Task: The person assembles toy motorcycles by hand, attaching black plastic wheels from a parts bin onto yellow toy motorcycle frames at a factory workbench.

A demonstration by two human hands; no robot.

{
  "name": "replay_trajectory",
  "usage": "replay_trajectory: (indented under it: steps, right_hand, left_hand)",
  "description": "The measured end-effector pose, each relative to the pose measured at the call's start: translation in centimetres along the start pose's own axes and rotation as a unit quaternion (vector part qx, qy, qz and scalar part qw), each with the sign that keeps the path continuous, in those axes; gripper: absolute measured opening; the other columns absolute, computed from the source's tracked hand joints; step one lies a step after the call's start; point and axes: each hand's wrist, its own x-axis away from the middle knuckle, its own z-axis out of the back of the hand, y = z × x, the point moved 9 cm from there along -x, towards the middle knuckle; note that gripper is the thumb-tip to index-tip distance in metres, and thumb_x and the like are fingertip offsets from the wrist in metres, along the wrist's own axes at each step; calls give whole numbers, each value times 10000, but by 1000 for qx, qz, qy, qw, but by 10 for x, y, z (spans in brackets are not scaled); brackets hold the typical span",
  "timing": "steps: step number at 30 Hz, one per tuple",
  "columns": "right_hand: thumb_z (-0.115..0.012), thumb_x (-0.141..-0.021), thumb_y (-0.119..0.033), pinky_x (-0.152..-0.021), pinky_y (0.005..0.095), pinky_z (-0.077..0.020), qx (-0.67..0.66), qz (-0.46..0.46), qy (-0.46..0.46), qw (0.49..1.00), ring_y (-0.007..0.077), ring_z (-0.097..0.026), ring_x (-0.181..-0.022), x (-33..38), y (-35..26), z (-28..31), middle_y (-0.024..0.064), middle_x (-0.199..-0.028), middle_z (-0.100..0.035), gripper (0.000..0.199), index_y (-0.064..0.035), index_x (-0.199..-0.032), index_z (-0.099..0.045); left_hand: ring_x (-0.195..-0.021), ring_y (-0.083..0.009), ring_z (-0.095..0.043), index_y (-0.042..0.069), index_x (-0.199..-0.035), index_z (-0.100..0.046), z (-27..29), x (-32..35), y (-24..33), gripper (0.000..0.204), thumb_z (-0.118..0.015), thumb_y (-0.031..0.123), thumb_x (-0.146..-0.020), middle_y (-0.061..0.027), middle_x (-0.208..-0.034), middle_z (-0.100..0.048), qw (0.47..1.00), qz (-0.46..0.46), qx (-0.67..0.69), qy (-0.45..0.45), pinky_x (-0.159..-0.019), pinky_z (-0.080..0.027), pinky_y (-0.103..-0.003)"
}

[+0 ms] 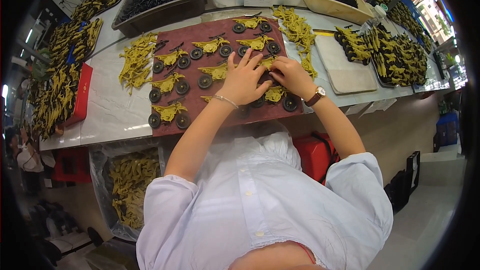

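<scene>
Rows of yellow toy motorcycles (pixel 210 46) with black wheels and black handlebars lie on a dark red cloth (pixel 195 32). My left hand (pixel 243 79) rests over the right middle of the cloth, its fingers spread, their tips beside one toy motorcycle (pixel 267 63). From the right, my right hand (pixel 294 76) pinches at this same toy, thumb and fingers close together. The fingers hide most of it, and the small part between them cannot be made out. Just below my hands lies another toy motorcycle (pixel 274 94), partly covered.
Loose yellow toy bodies lie in piles left (pixel 137 61) and right (pixel 300 32) of the cloth. Bins of black parts (pixel 165 0) line the back. A white pad (pixel 345 65) and a heaped tray (pixel 400 60) are at right, a red box (pixel 82 95) at left. Below stands a lined bin (pixel 107 190).
</scene>
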Motion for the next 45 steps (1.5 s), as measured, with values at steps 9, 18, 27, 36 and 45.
replay_trajectory:
  steps: [9, 18, 27, 36, 45]
  right_hand:
    - [-596, -788, -47, -705, 401, -492, 75, 48, -23, 996, 336, -597, -806, -4, -31, 5, 139, -868, -596, 80, 3, -845, -624]
    - [-587, -782, -47, -714, 406, -490, 88, 66, -110, 988, 341, -599, -813, -15, -33, -2, 150, -854, -596, 65, 9, -797, -616]
    - [-547, -784, -36, -741, 405, -500, 82, 77, -58, 992, 341, -604, -863, -4, -43, 6, 153, -936, -604, 101, 6, -846, -614]
    - [-589, -759, -70, -761, 395, -509, 70, 49, -59, 995, 332, -619, -876, -1, -14, -7, 155, -958, -613, 149, -4, -888, -623]
    - [-598, -824, -110, -722, 423, -486, 19, 31, -53, 998, 351, -593, -781, 2, 0, -3, 163, -835, -587, 162, 21, -728, -611]
  left_hand:
    - [-1316, -283, -375, 83, -1168, -597, 1, 1, 5, 487, -549, 434, -833, -100, -1302, -518, 1000, 12, -1, -19, -1045, -158, -595]
    - [-1305, -251, -412, 59, -1253, -523, -5, 1, 2, 543, -519, 425, -852, -102, -1380, -475, 997, 27, 13, -77, -1052, -187, -567]
    - [-1319, -247, -390, 77, -1305, -484, -2, 0, 7, 541, -525, 389, -865, -99, -1399, -448, 995, 32, 9, -89, -1054, -202, -547]
    - [-1342, -277, -354, 75, -1197, -565, 3, -1, 11, 486, -539, 427, -864, -101, -1388, -457, 997, 43, 26, -60, -1050, -160, -577]
    - [-1293, -288, -403, 70, -1223, -571, 117, 58, -1, 380, -579, 219, -874, -122, -1355, -485, 982, 98, 9, 161, -1072, -186, -428]
